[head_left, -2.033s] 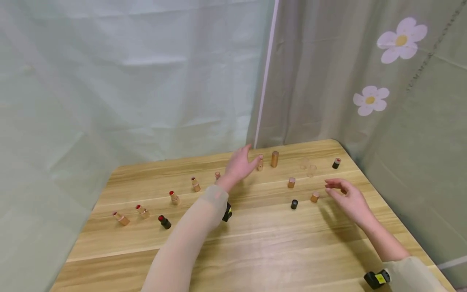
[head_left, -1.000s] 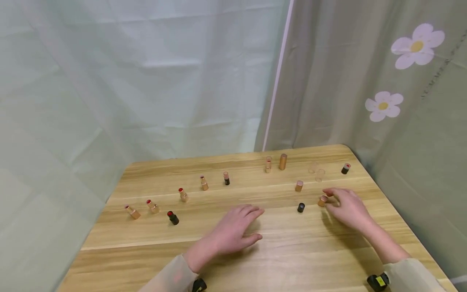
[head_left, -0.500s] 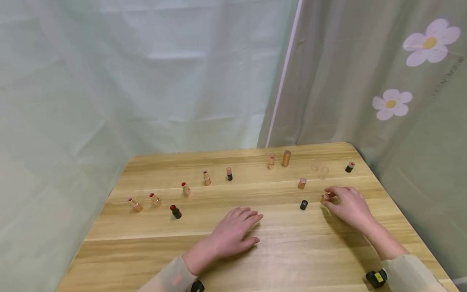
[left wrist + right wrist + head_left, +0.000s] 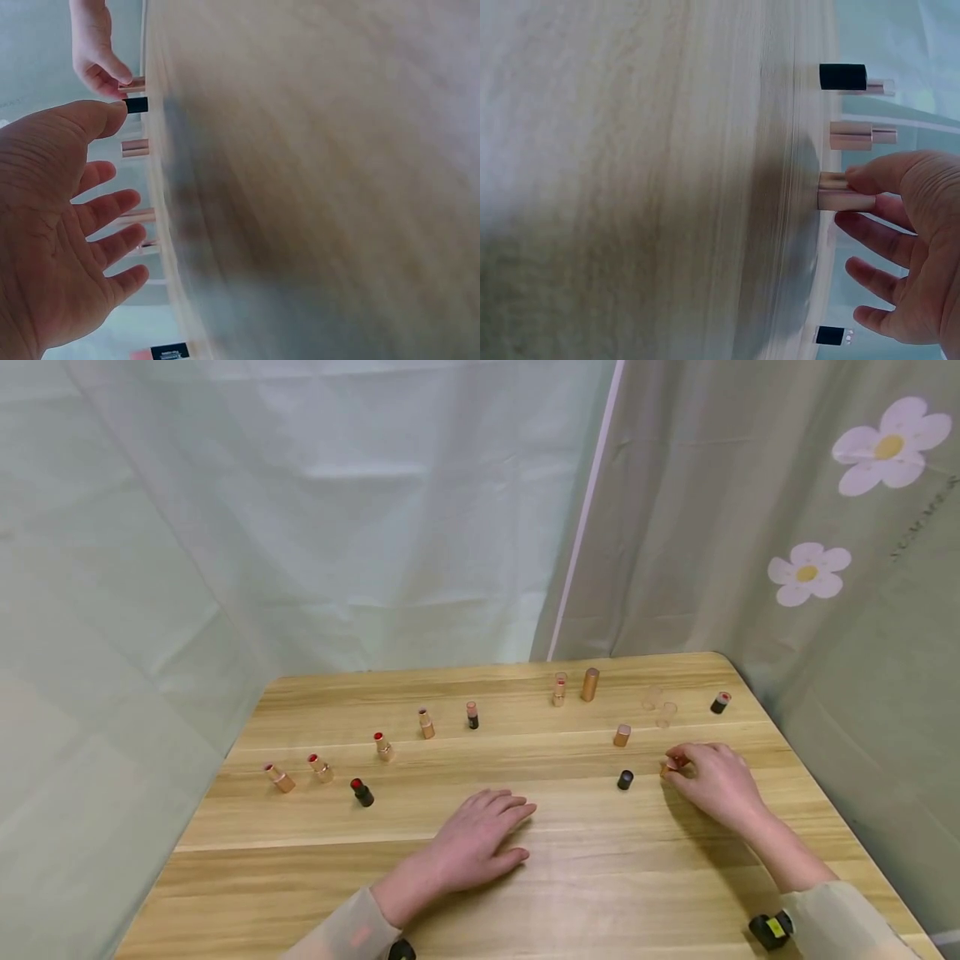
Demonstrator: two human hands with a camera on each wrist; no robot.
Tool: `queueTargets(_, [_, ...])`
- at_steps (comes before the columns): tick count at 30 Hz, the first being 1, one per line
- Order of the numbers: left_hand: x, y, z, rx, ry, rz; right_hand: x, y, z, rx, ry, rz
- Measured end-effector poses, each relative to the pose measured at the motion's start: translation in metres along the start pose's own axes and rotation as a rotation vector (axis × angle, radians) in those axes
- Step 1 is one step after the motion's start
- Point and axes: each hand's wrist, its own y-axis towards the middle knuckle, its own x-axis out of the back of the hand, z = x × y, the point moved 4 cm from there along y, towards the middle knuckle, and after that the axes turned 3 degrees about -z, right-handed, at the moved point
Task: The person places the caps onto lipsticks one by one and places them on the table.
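Note:
My right hand (image 4: 716, 785) pinches a small rose-gold lipstick cap (image 4: 845, 200) between thumb and finger, its base at the wood in the right wrist view. Only a sliver of the cap shows in the head view. Just left of it stand a short black cap (image 4: 625, 780) and a second rose-gold cap (image 4: 622, 736). My left hand (image 4: 480, 843) holds nothing and lies low over the table's front middle, palm down with fingers spread. A black lipstick (image 4: 362, 792) with a raised red bullet stands to its left.
Uncapped gold lipsticks (image 4: 320, 768) make a slanting row at the left with a pink-topped black one (image 4: 472, 716). Behind stand a clear-capped lipstick (image 4: 559, 690) and a tall copper tube (image 4: 590, 685). Two clear caps (image 4: 666, 715) and a black lipstick (image 4: 720, 702) are at the right. Curtains surround the table.
My left hand has drawn back from the clear-capped lipstick at the rear to the front middle. My right hand has moved onto the rose-gold cap and now pinches it.

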Motion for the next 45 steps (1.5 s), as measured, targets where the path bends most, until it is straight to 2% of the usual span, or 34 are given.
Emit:
queueTargets(11, [-0.001, -0.002, 0.000, -0.003, -0.031, -0.014, 0.000, 0.002, 0.004, 0.013, -0.005, -0.003])
queueTargets(16, [0.001, -0.003, 0.000, -0.004, -0.037, -0.026, 0.005, 0.001, 0.008, 0.047, -0.007, -0.041])
queueTargets(25, [0.009, -0.003, 0.003, 0.005, -0.024, -0.066, 0.016, 0.001, 0.021, 0.040, 0.075, -0.092])
queueTargets(30, [0.012, -0.005, 0.008, 0.043, -0.023, -0.058, 0.020, 0.003, 0.033, 0.001, 0.217, -0.088])
queueTargets(39, [0.016, -0.006, 0.012, 0.081, -0.070, -0.062, 0.012, 0.001, 0.053, -0.169, 0.642, 0.002])
queueTargets(43, [0.017, -0.006, 0.014, 0.090, -0.069, -0.072, 0.006, 0.000, 0.066, -0.186, 0.840, 0.042])
queueTargets(45, [0.018, -0.006, 0.015, 0.097, -0.069, -0.073, 0.001, 0.000, 0.071, -0.200, 0.894, 0.065])
